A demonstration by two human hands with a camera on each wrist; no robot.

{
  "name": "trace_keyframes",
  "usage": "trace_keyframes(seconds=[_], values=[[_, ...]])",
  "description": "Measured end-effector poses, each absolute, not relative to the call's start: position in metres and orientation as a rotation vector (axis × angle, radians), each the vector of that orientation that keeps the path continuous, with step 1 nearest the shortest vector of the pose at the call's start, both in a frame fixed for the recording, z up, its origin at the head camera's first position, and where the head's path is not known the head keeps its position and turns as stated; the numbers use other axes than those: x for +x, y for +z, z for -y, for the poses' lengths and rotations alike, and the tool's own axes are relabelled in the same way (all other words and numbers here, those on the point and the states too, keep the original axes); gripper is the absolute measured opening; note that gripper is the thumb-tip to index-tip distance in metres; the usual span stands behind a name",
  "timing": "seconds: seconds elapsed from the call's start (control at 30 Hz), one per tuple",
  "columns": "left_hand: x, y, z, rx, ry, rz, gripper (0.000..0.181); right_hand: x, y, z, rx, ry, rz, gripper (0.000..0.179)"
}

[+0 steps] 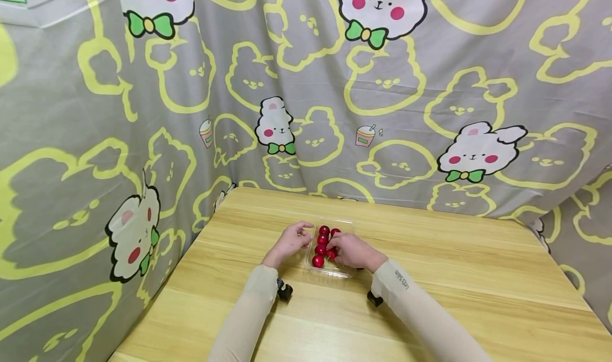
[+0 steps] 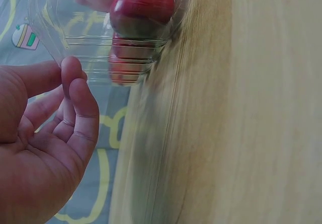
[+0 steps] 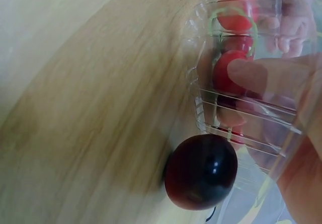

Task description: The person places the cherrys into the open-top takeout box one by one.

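A clear plastic box [image 1: 337,273] on the table holds several red cherries [image 1: 317,261], some lined up along its left side. At that side, my left hand [image 1: 292,240] pinches the box's edge between thumb and fingertips, seen close in the left wrist view. My right hand [image 1: 354,249] reaches into the box from the right. Its thumb and fingers pinch a red cherry [image 3: 226,75]; a green stem [image 3: 255,32] curves close by. Outside the box, a dark red cherry [image 3: 201,172] lies on the table below the right hand.
The wooden table [image 1: 454,277] extends around the box on all sides. A patterned grey curtain [image 1: 306,85] hangs behind it and along the left. Black cameras [image 1: 285,291] are strapped at both wrists.
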State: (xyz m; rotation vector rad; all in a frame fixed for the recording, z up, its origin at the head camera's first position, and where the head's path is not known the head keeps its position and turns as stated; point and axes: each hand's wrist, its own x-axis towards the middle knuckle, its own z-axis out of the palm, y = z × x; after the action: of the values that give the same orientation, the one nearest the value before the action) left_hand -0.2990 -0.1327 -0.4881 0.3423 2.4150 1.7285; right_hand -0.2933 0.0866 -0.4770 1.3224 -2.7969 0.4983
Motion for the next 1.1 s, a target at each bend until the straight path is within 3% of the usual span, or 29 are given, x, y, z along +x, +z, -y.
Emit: trace_keyframes(seconds=[0.77, 1.1], values=[[-0.297, -0.489, 0.133, 0.360, 1.728, -2.414, 0.041, -0.293, -0.476, -0.090, 1.344, 0.645, 2.792, 0.032], [-0.272, -0.453, 0.131, 0.389, 1.720, -2.400, 0.038, -0.294, -0.461, -0.113, 1.319, 0.686, 2.677, 0.025]])
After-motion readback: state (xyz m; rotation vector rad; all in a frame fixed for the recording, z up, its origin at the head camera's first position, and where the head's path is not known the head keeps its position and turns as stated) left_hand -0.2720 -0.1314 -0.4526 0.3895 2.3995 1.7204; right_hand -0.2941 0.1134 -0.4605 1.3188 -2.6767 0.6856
